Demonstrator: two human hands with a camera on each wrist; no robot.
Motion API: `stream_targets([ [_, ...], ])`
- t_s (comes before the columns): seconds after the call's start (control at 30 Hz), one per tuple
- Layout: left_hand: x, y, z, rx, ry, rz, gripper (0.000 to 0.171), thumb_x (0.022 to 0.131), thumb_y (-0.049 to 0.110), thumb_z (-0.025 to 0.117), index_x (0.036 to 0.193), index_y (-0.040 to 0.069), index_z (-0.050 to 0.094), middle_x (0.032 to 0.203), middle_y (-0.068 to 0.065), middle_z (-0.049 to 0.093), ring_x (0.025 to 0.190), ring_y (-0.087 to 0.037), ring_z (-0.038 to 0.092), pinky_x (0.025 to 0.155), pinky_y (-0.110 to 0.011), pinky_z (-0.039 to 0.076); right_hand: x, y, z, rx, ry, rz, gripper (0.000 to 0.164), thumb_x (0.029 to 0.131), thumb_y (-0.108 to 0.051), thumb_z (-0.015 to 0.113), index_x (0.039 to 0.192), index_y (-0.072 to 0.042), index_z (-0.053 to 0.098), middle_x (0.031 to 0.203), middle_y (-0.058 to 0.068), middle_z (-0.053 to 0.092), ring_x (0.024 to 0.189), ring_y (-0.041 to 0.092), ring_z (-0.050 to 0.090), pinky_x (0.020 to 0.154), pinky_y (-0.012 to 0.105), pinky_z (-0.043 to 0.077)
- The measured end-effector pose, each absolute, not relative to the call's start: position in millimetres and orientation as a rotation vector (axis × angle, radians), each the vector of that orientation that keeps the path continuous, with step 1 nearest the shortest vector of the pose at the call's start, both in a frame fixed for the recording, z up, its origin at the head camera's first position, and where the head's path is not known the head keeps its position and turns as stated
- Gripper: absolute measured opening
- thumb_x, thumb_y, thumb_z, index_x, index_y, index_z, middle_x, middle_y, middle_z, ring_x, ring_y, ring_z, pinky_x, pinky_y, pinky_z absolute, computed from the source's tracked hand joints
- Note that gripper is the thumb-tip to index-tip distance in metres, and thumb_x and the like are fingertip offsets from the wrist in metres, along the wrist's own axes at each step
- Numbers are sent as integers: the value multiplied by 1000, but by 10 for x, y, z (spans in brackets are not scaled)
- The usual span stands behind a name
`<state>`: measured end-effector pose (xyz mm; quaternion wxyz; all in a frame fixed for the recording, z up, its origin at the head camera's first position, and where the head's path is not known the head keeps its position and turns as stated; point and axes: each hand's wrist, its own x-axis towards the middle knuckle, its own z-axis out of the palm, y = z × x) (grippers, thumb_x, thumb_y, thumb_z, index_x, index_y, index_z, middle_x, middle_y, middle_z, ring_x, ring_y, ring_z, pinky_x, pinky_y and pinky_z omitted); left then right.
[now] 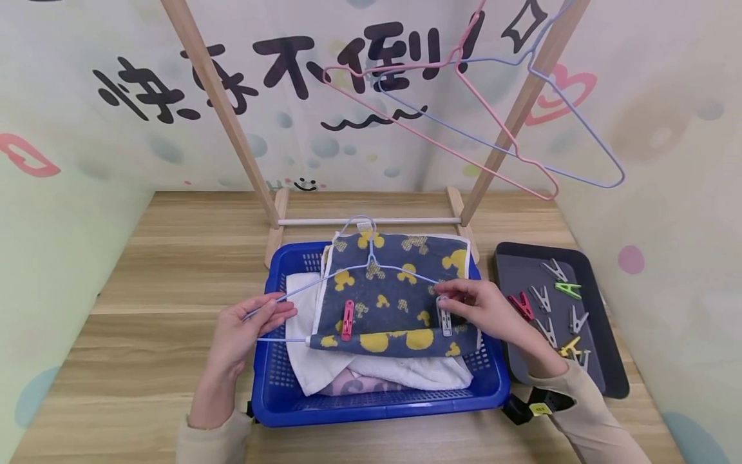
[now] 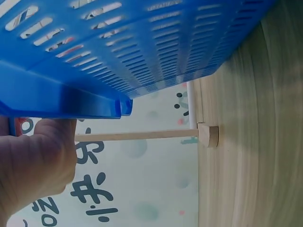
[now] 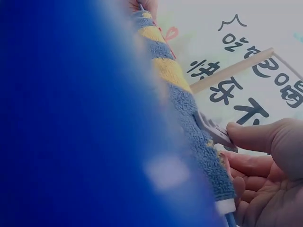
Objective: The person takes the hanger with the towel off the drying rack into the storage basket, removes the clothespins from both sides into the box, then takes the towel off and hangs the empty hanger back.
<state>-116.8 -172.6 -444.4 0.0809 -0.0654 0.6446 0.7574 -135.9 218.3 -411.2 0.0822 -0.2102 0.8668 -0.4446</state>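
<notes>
A blue wire hanger [image 1: 400, 269] lies over a dark blue towel [image 1: 371, 290] with yellow mouse-head shapes, whose lower edge is folded over the hanger's bottom bar. My left hand [image 1: 249, 328] pinches the hanger near its left corner. In the left wrist view, part of that hand [image 2: 40, 161] shows beside the basket. A red clothespin [image 1: 347, 320] clips the fold on the left. On the right stands a grey clothespin [image 1: 446, 320], its top end between the thumb and fingers of my right hand [image 1: 478, 306]. The right wrist view shows my thumb [image 3: 251, 135] against this clothespin [image 3: 213, 130].
Under the towel, a blue basket [image 1: 382, 412] contains white cloths [image 1: 324, 367] and a pink one. To the right, a dark tray [image 1: 617, 374] carries several clothespins. Behind stands a wooden rack [image 1: 232, 122]; a pink hanger [image 1: 493, 122] and another blue hanger [image 1: 591, 132] hang above.
</notes>
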Motion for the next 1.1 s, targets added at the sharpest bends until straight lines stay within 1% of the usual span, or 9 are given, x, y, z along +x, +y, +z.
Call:
stream_targets([
  [0.03, -1170, -1722, -4438, -202, 1933, 2255, 35, 95, 6, 55, 118, -20, 50, 87, -8, 72, 82, -16, 70, 75, -23, 55, -1359, 2186, -4106, -611, 2585, -1322, 22, 90, -7, 63, 109, 3, 66, 95, 7, 69, 69, 8, 54, 56, 20, 47],
  [0.07, -1134, -1663, -4275, -262, 1979, 2208, 36, 95, 6, 54, 118, -21, 48, 85, -4, 72, 81, -14, 70, 74, -23, 54, -1358, 2189, -4098, -600, 2578, -1313, 22, 90, -7, 63, 109, 3, 66, 95, 7, 69, 70, 8, 55, 56, 20, 48],
  [0.2, -1123, -1640, -4253, -255, 1968, 2259, 27, 96, 1, 50, 113, -20, 52, 81, -2, 72, 80, -14, 70, 74, -22, 55, -1339, 2208, -4049, -573, 2559, -1257, 22, 90, -10, 63, 108, 3, 67, 89, 4, 69, 66, 8, 54, 53, 21, 46],
  [0.4, -1104, -1645, -4272, -168, 1928, 2389, 14, 95, 0, 51, 99, -2, 65, 81, -4, 72, 79, -17, 70, 72, -24, 55, -1317, 2219, -3990, -607, 2532, -1320, 18, 88, -9, 65, 103, 2, 68, 83, 0, 67, 69, 8, 58, 56, 22, 50],
  [0.5, -1113, -1654, -4297, -124, 1916, 2421, 16, 95, 1, 52, 95, 5, 67, 82, -4, 72, 79, -17, 70, 72, -24, 55, -1310, 2227, -4002, -643, 2534, -1418, 15, 86, -2, 66, 100, 3, 68, 81, 3, 66, 66, 9, 58, 55, 22, 50],
  [0.6, -1122, -1661, -4316, -76, 1878, 2474, 19, 95, 0, 52, 93, 9, 69, 82, -5, 72, 78, -16, 70, 71, -24, 55, -1305, 2238, -4009, -655, 2544, -1528, 14, 84, 3, 66, 97, 6, 67, 78, 5, 66, 61, 13, 57, 53, 22, 51],
  [0.7, -1125, -1664, -4330, -22, 1823, 2542, 21, 94, 0, 52, 92, 11, 70, 82, -6, 72, 78, -17, 70, 71, -25, 55, -1299, 2256, -4007, -585, 2551, -1643, 12, 83, 5, 66, 95, 7, 67, 78, 2, 67, 60, 16, 58, 52, 21, 51],
  [0.83, -1125, -1664, -4345, 54, 1747, 2618, 22, 94, -1, 52, 92, 9, 71, 83, -8, 72, 77, -18, 70, 70, -25, 55, -1286, 2286, -3996, -450, 2542, -1814, 11, 83, 7, 65, 94, 10, 65, 80, -5, 68, 63, 12, 61, 57, 20, 53],
  [1.1, -1136, -1660, -4368, 125, 1658, 2680, 25, 95, -3, 49, 93, 7, 72, 83, -9, 72, 77, -19, 70, 69, -23, 55, -1265, 2449, -3906, -469, 2504, -2046, 12, 85, 12, 60, 97, 14, 62, 81, -2, 67, 65, 11, 62, 62, 18, 54],
])
